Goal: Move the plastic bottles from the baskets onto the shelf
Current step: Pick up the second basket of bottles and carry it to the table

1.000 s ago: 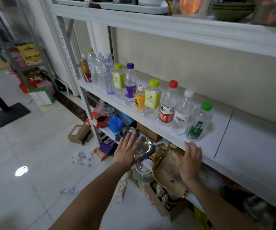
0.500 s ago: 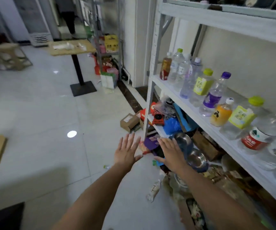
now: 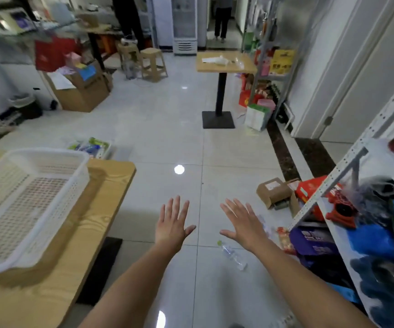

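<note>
Both of my hands are stretched out over the floor, palms down and fingers spread, holding nothing: my left hand (image 3: 172, 222) and my right hand (image 3: 243, 223). A white perforated basket (image 3: 77, 162) stands on the wooden table (image 3: 84, 233) at the left, and nothing shows inside it. A second basket (image 3: 107, 147) with several bottles sits on the floor behind the table. One clear plastic bottle (image 3: 232, 254) lies on the floor under my right forearm. The white metal shelf (image 3: 347, 174) is at the right edge; its row of bottles is out of view.
A small cardboard box (image 3: 273, 191), red packages and blue bags crowd the shelf's lower level. A pedestal table (image 3: 224, 62) stands ahead, with stools (image 3: 153, 63) and a large carton (image 3: 82, 91) farther back. A person (image 3: 222, 17) stands in the far doorway.
My view has swung left, away from the shelf and its row of bottles, toward the room and the basket table. Both hands left the shelf edge and stay spread and empty.
</note>
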The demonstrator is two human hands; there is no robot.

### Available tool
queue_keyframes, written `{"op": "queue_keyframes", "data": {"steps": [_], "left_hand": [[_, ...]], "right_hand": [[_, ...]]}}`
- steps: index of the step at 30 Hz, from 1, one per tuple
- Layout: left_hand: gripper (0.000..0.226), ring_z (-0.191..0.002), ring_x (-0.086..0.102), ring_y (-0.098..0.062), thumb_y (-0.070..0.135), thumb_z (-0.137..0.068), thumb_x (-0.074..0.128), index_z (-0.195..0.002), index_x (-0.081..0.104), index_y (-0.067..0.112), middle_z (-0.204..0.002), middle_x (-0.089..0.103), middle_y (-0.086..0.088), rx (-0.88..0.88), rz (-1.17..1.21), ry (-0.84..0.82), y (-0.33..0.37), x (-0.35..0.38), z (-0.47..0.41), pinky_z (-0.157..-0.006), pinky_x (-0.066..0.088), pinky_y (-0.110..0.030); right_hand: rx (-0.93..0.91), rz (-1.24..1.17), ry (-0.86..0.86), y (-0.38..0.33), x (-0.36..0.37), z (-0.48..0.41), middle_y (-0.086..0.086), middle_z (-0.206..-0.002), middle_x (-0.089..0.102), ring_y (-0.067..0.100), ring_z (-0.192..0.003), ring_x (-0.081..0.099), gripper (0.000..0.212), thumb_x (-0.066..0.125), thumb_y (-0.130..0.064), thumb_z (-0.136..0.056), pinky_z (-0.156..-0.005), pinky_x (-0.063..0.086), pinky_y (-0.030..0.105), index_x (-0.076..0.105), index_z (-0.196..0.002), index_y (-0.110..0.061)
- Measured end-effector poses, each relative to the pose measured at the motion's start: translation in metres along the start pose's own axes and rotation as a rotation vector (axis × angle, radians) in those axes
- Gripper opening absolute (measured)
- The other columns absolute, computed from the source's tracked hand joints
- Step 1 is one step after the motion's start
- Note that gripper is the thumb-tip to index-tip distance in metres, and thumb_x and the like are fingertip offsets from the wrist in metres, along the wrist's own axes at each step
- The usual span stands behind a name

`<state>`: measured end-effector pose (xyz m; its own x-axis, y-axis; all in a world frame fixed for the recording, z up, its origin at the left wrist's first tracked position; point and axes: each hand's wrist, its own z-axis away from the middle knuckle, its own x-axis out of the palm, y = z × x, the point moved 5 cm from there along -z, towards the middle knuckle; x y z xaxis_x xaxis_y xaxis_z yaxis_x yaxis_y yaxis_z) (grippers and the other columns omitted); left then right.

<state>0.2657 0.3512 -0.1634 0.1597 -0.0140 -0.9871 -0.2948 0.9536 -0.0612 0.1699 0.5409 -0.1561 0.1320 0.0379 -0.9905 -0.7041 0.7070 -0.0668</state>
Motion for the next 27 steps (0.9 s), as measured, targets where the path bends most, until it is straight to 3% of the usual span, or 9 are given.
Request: {"op": "queue_keyframes", "data": {"steps": [9, 16, 21, 27], "left_hand": [[0.075, -0.146, -0.021, -0.027, 0.06, -0.098, 0.018, -0.15, -0.02, 0.023, -0.158, -0.025, -0.009, -0.122, 0.025, -0.104, -0.049, 0.031, -0.069, -0.117, -0.013, -0.043], [0.073, -0.146, -0.021, -0.026, 0.06, -0.097, 0.015, -0.151, -0.019, 0.024, -0.158, -0.025, -0.008, -0.15, -0.014, -0.051, -0.08, -0.01, -0.218, -0.118, -0.012, -0.042], [0.072, -0.148, -0.015, -0.026, 0.059, -0.098, 0.016, -0.152, -0.015, 0.023, -0.16, -0.019, -0.008, -0.371, 0.109, 0.013, -0.118, -0.048, -0.297, -0.12, -0.007, -0.041], [0.072, -0.147, -0.017, -0.026, 0.057, -0.099, 0.016, -0.152, -0.015, 0.02, -0.159, -0.021, -0.008, -0.445, 0.113, -0.116, -0.138, -0.025, -0.327, -0.12, -0.007, -0.042]], "right_hand": [[-0.125, 0.028, -0.083, -0.006, 0.019, -0.128, -0.004, -0.161, -0.004, 0.017, -0.148, -0.007, 0.079, 0.035, -0.061, -0.093, -0.118, -0.008, 0.04, -0.001, -0.153, -0.025], [-0.187, 0.065, -0.055, 0.042, -0.02, -0.286, -0.005, -0.161, -0.007, 0.017, -0.148, -0.009, 0.079, 0.035, -0.061, -0.094, -0.119, -0.006, 0.041, -0.003, -0.153, -0.026], [-0.262, 0.102, -0.035, 0.066, -0.064, -0.392, -0.004, -0.161, -0.008, 0.017, -0.148, -0.009, 0.08, 0.036, -0.061, -0.093, -0.119, -0.005, 0.04, -0.004, -0.153, -0.026], [-0.407, 0.132, -0.139, 0.051, -0.053, -0.466, -0.003, -0.16, -0.014, 0.018, -0.147, -0.014, 0.08, 0.035, -0.063, -0.093, -0.118, -0.009, 0.04, -0.007, -0.153, -0.028]]}}
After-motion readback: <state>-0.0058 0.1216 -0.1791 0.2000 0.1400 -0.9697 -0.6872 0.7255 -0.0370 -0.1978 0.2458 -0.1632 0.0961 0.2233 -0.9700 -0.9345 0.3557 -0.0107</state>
